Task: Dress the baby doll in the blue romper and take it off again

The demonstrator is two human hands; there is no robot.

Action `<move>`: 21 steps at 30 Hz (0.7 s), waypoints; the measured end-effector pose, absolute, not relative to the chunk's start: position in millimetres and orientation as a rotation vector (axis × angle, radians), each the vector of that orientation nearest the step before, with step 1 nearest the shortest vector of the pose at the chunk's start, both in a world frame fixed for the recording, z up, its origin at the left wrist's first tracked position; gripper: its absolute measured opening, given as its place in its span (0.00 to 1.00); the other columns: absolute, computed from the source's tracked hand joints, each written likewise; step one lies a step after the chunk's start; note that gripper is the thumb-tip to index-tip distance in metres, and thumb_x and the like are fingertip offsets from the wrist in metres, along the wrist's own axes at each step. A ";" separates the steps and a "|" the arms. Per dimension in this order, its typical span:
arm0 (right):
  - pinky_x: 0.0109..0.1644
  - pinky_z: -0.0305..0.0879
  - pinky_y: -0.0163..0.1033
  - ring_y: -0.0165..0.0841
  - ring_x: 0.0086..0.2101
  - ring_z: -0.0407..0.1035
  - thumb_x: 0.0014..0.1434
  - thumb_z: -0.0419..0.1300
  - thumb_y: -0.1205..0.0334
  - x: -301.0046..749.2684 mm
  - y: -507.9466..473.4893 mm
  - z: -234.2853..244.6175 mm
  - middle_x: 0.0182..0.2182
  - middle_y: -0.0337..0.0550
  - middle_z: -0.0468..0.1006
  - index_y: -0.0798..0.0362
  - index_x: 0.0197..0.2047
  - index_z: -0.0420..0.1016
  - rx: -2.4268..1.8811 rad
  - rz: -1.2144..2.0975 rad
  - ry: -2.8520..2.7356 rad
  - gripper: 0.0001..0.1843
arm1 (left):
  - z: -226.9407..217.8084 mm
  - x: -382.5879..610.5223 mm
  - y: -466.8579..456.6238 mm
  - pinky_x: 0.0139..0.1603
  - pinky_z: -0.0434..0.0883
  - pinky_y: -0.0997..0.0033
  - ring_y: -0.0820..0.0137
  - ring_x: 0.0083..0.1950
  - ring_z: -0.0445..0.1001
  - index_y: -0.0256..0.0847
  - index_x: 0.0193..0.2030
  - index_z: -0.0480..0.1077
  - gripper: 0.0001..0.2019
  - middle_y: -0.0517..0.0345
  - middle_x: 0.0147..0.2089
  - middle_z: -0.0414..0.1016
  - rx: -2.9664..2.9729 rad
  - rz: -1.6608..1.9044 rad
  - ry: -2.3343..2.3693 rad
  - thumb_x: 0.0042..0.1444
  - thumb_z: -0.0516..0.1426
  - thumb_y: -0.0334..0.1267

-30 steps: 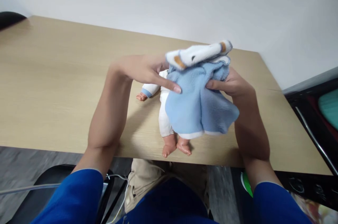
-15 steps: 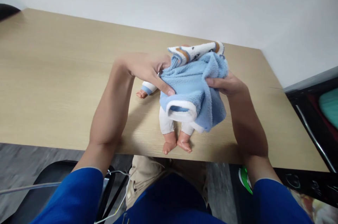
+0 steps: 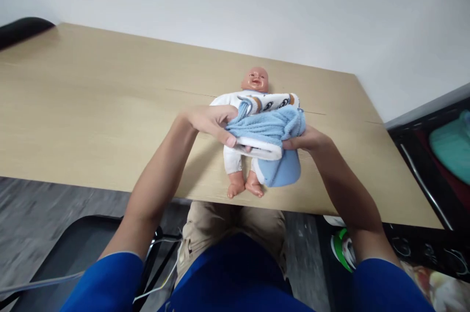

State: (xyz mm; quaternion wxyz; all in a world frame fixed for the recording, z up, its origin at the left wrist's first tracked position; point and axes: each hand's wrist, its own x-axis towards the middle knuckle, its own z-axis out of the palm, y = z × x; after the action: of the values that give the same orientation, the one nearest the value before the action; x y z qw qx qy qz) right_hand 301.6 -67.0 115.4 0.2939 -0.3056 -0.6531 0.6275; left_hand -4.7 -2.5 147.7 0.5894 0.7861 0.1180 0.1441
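A baby doll in white clothes lies on its back on the wooden table, head toward the wall and bare feet near the front edge. Bunched over its torso is a light blue fleece garment with a white patterned trim. My left hand grips the garment's left side, fingers curled round the fabric. On the right side, my right hand pinches the same garment. Both hands hold it just above the doll's belly.
A white wall rises behind the table. A black chair back shows at the far left. To the right stands a dark unit holding something teal. Below the table edge are my lap, a black seat and a cable.
The garment was held up in front of the doll, hiding its head. Both hands have gathered it shorter and lowered it onto the torso, and the doll's head now shows.
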 end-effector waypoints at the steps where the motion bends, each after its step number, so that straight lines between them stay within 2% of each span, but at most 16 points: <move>1: 0.74 0.81 0.59 0.54 0.59 0.88 0.47 0.88 0.40 300.1 -71.6 113.0 0.49 0.47 0.95 0.46 0.53 0.93 -0.822 1.680 -1.689 0.33 | 146.2 -2.8 -5.8 0.32 0.84 0.61 0.57 0.28 0.83 0.45 0.28 0.85 0.32 0.51 0.27 0.82 1.825 0.296 0.254 0.36 0.85 0.71; 3: 0.73 0.81 0.61 0.56 0.59 0.87 0.49 0.85 0.39 295.9 -79.2 109.6 0.46 0.49 0.94 0.48 0.49 0.91 -0.827 1.705 -1.627 0.30 | 141.2 0.8 -13.8 0.38 0.86 0.60 0.56 0.33 0.86 0.44 0.31 0.86 0.30 0.51 0.29 0.84 1.802 0.316 0.249 0.36 0.86 0.66; 6: 0.72 0.82 0.61 0.56 0.58 0.86 0.52 0.82 0.37 291.4 -88.8 107.4 0.43 0.49 0.92 0.48 0.45 0.89 -0.859 1.657 -1.584 0.27 | 125.0 3.8 -30.1 0.48 0.88 0.59 0.55 0.41 0.88 0.44 0.37 0.87 0.29 0.50 0.36 0.88 1.698 0.553 0.312 0.42 0.86 0.63; 9: 0.75 0.80 0.60 0.54 0.62 0.85 0.52 0.84 0.37 292.0 -98.7 107.8 0.51 0.48 0.93 0.46 0.56 0.89 -0.938 1.538 -1.587 0.34 | 99.3 2.8 -53.3 0.55 0.87 0.59 0.55 0.48 0.89 0.44 0.43 0.87 0.27 0.48 0.43 0.90 1.548 0.773 0.399 0.49 0.83 0.63; 12: 0.77 0.78 0.60 0.56 0.65 0.84 0.45 0.90 0.38 291.2 -111.2 109.7 0.57 0.50 0.92 0.47 0.63 0.87 -0.900 1.529 -1.733 0.47 | 75.6 -2.0 -84.7 0.60 0.86 0.59 0.54 0.55 0.90 0.43 0.48 0.87 0.26 0.47 0.46 0.91 1.406 0.894 0.497 0.54 0.82 0.59; 14: 0.78 0.77 0.59 0.55 0.66 0.84 0.45 0.92 0.43 286.6 -121.8 109.2 0.60 0.51 0.92 0.47 0.65 0.87 -0.882 1.527 -1.834 0.47 | 67.0 -6.6 -108.9 0.60 0.86 0.60 0.54 0.55 0.90 0.42 0.49 0.86 0.24 0.47 0.47 0.91 1.345 0.920 0.570 0.57 0.80 0.58; 17: 0.78 0.78 0.60 0.53 0.64 0.85 0.58 0.86 0.45 275.7 -138.9 99.3 0.62 0.50 0.92 0.46 0.63 0.89 -0.986 1.391 -1.868 0.34 | 65.2 -11.3 -143.0 0.57 0.87 0.59 0.53 0.53 0.89 0.41 0.50 0.86 0.23 0.48 0.48 0.92 1.373 0.862 0.696 0.59 0.79 0.56; 19: 0.74 0.81 0.62 0.52 0.58 0.87 0.65 0.79 0.44 268.4 -148.2 86.3 0.56 0.48 0.94 0.45 0.55 0.90 -1.105 1.200 -1.850 0.21 | 66.1 -10.0 -159.5 0.55 0.87 0.60 0.53 0.51 0.89 0.41 0.52 0.85 0.22 0.49 0.49 0.92 1.431 0.824 0.834 0.60 0.78 0.54; 21: 0.68 0.85 0.62 0.51 0.51 0.88 0.67 0.75 0.46 261.9 -153.5 71.2 0.47 0.47 0.94 0.46 0.48 0.88 -1.215 1.004 -1.839 0.14 | 63.9 -4.8 -168.3 0.51 0.86 0.61 0.54 0.49 0.89 0.40 0.51 0.84 0.20 0.50 0.48 0.92 1.477 0.845 1.014 0.61 0.75 0.52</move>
State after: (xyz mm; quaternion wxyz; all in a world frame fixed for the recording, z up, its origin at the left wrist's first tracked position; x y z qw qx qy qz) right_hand 261.9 -153.5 71.2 0.3524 -0.4694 -0.7106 0.3880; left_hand -4.8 -168.3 63.9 0.5484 0.6237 0.4279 0.3566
